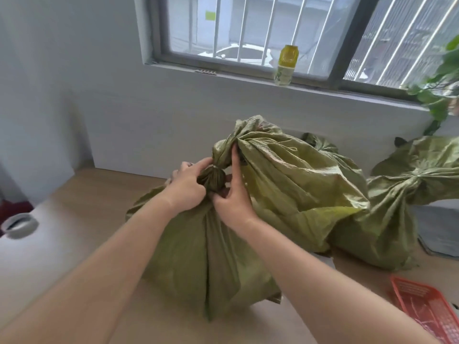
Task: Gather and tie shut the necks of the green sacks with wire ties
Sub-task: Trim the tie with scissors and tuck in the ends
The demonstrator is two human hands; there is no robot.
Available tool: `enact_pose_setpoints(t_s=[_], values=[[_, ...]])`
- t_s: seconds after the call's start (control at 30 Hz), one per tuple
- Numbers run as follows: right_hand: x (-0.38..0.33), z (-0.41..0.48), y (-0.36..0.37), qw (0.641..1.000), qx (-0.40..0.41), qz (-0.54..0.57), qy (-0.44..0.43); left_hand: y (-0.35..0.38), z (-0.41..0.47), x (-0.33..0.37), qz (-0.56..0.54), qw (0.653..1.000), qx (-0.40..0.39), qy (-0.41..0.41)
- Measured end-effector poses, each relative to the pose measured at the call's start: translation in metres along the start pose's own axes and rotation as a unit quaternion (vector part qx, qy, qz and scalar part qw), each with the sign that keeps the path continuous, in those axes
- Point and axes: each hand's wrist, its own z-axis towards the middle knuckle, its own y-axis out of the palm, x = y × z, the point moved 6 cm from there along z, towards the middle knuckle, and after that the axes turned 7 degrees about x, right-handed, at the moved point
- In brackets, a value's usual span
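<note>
A green woven sack point(198, 256) stands on the wooden floor right in front of me, its neck point(213, 178) bunched into a tight dark knob. My left hand point(187, 188) grips the left side of that neck, fingers curled round it. On the right side my right hand point(233, 194) pinches the neck, one finger reaching up along the loose top flap point(250, 135). A thin tie shows faintly at the top of the knob. Further right stands a second sack point(392, 202), gathered at its neck, and behind it a third sack point(320, 145).
A red plastic basket point(427, 309) holding wire ties lies at the lower right. A white container with a round opening point(18, 225) is at the left. On the window sill stands a yellow bottle point(285, 65). Plant leaves point(437, 95) hang at the right.
</note>
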Motion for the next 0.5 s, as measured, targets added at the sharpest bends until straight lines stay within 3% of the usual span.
enact_pose_setpoints(t_s=[0.3, 0.5], values=[[0.044, 0.139, 0.002, 0.99, -0.031, 0.102, 0.096, 0.019, 0.172, 0.012, 0.008, 0.999, 0.033, 0.003], [0.101, 0.151, 0.001, 0.968, -0.043, 0.141, 0.203, 0.096, 0.203, -0.033, 0.004, 0.996, 0.038, -0.083]])
